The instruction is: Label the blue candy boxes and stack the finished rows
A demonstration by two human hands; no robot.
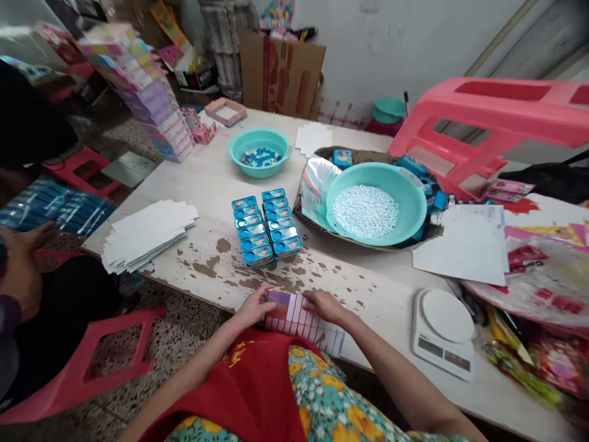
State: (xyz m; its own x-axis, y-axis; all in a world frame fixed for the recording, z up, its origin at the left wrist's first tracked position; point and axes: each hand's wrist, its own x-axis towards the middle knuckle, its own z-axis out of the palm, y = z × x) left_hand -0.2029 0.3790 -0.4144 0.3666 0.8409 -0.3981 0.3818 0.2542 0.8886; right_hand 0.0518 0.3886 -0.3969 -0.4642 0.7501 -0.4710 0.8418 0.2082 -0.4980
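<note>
At the table's front edge, close to my body, lies a purple-and-pink printed cardboard piece with rows of pale panels. My left hand pinches its left end between thumb and fingers. Bent over its upper right part are the fingers of my right hand, closed on the card. Just beyond my hands stand two rows of small blue tins, each with a round blue spot on its lid. To their left is a fanned stack of white card blanks.
A teal basin of white pellets rests in an open carton. Another teal basin holds small blue pieces. A white scale sits at right, near a pink stool. Stacked printed boxes stand back left. Another person's hand shows at left.
</note>
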